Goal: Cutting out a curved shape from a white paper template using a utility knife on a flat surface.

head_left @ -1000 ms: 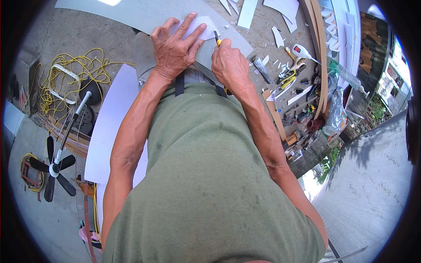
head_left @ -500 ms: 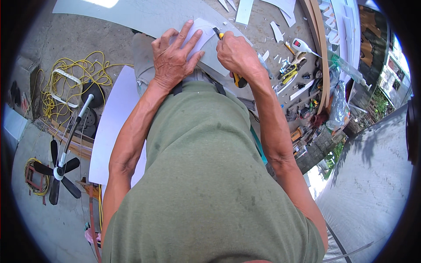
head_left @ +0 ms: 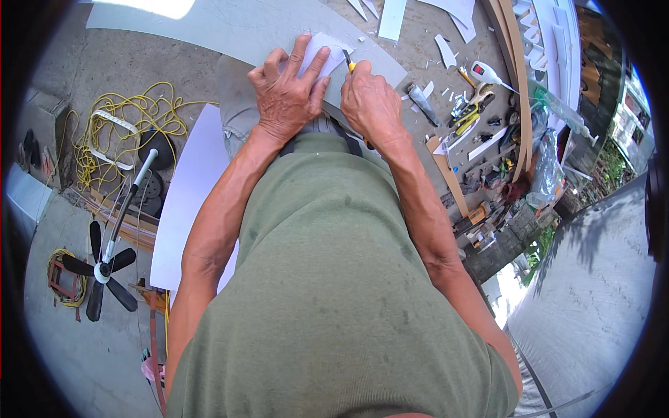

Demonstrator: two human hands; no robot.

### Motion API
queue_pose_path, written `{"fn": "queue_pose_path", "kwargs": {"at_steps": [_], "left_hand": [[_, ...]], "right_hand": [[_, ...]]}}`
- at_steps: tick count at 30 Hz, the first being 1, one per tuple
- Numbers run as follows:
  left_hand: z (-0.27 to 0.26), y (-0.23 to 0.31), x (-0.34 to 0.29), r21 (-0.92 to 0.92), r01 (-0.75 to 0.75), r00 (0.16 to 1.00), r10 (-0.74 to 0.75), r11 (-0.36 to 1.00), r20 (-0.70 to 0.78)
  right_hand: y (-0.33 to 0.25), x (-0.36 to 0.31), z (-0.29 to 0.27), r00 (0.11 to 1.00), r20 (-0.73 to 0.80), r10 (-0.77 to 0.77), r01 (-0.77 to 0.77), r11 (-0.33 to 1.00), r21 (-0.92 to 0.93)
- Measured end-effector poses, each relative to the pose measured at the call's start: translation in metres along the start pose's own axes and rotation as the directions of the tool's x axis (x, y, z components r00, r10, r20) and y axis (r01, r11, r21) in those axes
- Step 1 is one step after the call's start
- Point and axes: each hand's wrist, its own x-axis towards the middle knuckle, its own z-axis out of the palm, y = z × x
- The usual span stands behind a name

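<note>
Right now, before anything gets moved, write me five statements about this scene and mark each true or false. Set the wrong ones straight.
1. The right hand grips a yellow knife. True.
2. The left hand is holding a hammer. False: the left hand has its fingers spread, resting on a small white piece.
3. A tangled yellow cord lies off to the person's left. True.
4. The fan has white blades. False: the fan has black blades.
5. The person's shirt is bright red. False: the shirt is a dull green.
</note>
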Motion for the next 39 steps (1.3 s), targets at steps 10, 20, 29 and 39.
{"fn": "queue_pose_path", "kwargs": {"at_steps": [10,20,29,39], "left_hand": [[0.002,-0.002,0.001,-0.039,-0.004,1.000,0.004,0.999,0.002],[0.003,-0.001,0.001,-0.043,0.000,1.000,-0.001,0.999,-0.016],[0.003,-0.002,-0.001,-0.023,-0.006,1.000,0.006,1.000,-0.009],[0.005,0.001,0.001,-0.021,-0.003,0.998,0.002,1.000,-0.057]], "right_hand": [[-0.001,0.005,-0.013,0.999,0.052,-0.011,0.012,0.999,-0.035],[-0.002,0.001,-0.007,0.999,0.036,-0.023,0.024,0.999,-0.030],[0.004,-0.001,-0.007,0.996,0.087,0.032,-0.037,0.998,0.051],[0.007,-0.018,0.001,0.993,0.102,0.061,-0.067,0.996,0.058]]}}
